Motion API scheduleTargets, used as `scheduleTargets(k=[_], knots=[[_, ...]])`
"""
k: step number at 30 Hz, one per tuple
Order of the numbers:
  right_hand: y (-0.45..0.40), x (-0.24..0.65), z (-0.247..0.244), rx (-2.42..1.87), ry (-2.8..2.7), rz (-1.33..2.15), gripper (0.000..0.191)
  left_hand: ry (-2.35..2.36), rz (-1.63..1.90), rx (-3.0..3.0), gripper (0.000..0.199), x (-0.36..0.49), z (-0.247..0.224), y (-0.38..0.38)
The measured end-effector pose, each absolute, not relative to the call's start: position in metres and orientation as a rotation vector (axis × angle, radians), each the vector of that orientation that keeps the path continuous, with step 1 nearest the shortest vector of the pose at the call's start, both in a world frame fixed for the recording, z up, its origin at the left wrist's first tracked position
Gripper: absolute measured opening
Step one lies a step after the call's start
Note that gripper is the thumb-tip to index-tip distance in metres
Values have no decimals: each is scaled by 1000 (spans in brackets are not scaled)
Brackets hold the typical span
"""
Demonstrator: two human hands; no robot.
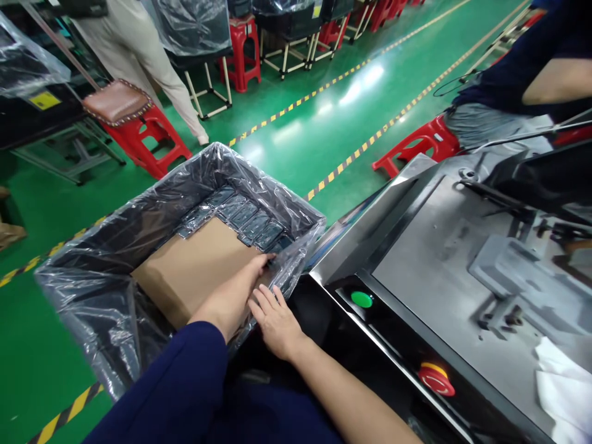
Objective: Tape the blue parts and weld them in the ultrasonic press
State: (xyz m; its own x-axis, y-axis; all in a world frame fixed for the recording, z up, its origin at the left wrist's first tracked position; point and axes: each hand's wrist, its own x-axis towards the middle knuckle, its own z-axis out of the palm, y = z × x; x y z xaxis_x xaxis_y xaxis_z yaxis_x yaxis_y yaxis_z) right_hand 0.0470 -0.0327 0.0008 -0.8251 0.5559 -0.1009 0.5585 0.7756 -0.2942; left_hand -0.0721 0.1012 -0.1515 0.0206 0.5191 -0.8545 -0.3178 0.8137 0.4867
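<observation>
Open floor [277, 132] borders the bin [99, 317]; near its edge, left hand [259, 267] (grip unclear), right hand [279, 325] spread.

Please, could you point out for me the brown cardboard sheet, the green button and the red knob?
Cardboard sheet [197, 268]: head view, middle of its upper face.
Green button [361, 300]: head view, centre of its cap.
Red knob [437, 382]: head view, its top.

Bright overhead light here, glaring white off the green floor [287, 179]; soft shadows across the cardboard [198, 265], edges stretched, right side smeared.
</observation>
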Motion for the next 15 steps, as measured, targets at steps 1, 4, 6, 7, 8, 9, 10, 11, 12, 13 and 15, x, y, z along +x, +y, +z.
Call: scheduleTargets(k=[1, 4, 6, 7, 8, 9, 10, 11, 12, 13, 15], knots=[[-33, 47, 0, 922, 2953, -495, 54, 1438, 631, 203, 36, -81, -150, 92], [-33, 46, -2, 937, 2974, -484, 50, 1529, 533, 287, 36, -119, -145, 55], [-33, 45, -2, 961, 2996, -494, 50, 1598, 425, 329, 35, -147, -141, 28], [-33, 44, -2, 970, 3003, -510, 50, 1636, 360, 348, 34, -161, -138, 15], [-32, 44, -1, 976, 3007, -535, 52, 1679, 290, 367, 33, -175, -136, 2], [-32, 44, 1, 978, 3007, -569, 54, 1727, 218, 388, 33, -186, -133, -9], [-31, 44, 3, 975, 3006, -613, 57, 1777, 147, 415, 32, -197, -131, -19], [-30, 45, 5, 960, 3008, -668, 60, 1831, 78, 449, 32, -205, -129, -27], [-30, 48, 7, 937, 3015, -734, 62, 1887, 17, 493, 33, -212, -127, -33], [-31, 52, 8, 919, 3029, -804, 63, 1945, -34, 549, 38, -216, -126, -37], [-38, 64, 5, 931, 3070, -938, 60, 2049, -89, 701, 57, -219, -125, -40]])
